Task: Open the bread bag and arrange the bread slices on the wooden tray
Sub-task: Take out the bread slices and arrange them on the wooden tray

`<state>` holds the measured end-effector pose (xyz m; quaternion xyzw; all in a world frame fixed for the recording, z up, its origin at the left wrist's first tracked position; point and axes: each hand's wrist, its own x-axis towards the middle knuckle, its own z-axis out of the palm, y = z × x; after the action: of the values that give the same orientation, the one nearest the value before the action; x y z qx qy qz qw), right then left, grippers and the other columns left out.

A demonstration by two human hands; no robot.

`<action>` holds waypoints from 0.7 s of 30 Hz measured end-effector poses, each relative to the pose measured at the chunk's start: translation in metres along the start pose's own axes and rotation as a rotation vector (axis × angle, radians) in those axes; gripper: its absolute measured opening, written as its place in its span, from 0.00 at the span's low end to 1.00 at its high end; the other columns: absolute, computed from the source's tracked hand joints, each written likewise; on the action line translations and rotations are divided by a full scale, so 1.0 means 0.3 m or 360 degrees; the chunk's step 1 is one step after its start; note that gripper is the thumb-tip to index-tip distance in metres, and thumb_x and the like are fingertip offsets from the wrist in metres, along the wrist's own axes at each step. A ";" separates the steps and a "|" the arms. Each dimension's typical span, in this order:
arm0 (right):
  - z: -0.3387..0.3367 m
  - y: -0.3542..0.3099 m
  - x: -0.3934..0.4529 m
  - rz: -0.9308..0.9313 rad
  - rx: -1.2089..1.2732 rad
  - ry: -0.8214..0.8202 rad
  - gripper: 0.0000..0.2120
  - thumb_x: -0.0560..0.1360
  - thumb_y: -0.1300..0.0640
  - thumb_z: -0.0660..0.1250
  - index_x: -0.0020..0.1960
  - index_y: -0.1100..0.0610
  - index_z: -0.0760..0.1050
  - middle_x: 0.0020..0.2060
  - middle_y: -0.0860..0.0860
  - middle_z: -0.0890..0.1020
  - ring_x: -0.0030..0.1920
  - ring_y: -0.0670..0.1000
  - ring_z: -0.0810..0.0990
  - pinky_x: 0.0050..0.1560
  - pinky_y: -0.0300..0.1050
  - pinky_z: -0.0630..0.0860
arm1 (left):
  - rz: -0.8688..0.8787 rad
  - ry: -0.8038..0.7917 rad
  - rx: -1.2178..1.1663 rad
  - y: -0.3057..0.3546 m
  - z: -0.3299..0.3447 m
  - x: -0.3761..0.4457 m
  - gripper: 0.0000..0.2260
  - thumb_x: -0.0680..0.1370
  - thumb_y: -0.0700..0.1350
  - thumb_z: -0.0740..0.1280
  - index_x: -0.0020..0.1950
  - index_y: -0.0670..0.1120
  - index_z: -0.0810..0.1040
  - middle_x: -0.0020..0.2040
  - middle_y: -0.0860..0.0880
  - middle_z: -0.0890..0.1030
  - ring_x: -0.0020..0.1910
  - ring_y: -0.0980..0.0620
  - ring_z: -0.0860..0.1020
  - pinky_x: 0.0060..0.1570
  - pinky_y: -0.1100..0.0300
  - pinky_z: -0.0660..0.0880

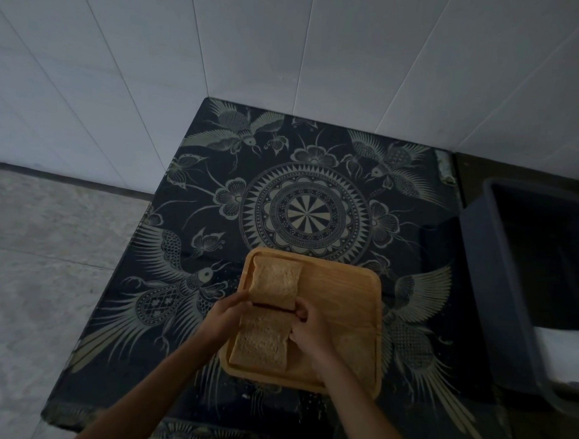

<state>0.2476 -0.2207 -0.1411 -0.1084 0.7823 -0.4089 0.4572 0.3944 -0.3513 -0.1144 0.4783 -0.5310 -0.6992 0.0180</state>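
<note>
A wooden tray [345,287] lies on a dark patterned table. Two brown bread slices are on its left side: a far slice [274,286] and a near slice [262,341]. A third slice [356,349] lies at the tray's near right, partly hidden by my right forearm. My left hand [227,312] pinches the near left corner of the far slice. My right hand [307,321] grips its near right corner. The slice's near edge is lifted slightly off the tray. No bread bag is in view.
The table [316,174] has a cloth with birds and a round medallion and sits in a corner of white tiled walls. A dark grey plastic bin [495,292] stands against its right side. Pale tiled floor [51,244] lies to the left.
</note>
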 end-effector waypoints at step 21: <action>-0.258 -0.040 -0.111 -0.0344 -0.0183 0.0269 0.15 0.82 0.55 0.64 0.67 0.43 0.74 0.59 0.43 0.78 0.52 0.45 0.82 0.45 0.41 0.81 | 0.0552 0.0143 0.0764 0.079 0.135 -0.103 0.20 0.82 0.49 0.65 0.74 0.50 0.72 0.66 0.47 0.80 0.61 0.54 0.77 0.53 0.59 0.75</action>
<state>0.2016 -0.1684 -0.0922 -0.1832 0.8240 -0.4178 0.3359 0.3718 -0.3159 -0.0773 0.4015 -0.7536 -0.5183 0.0470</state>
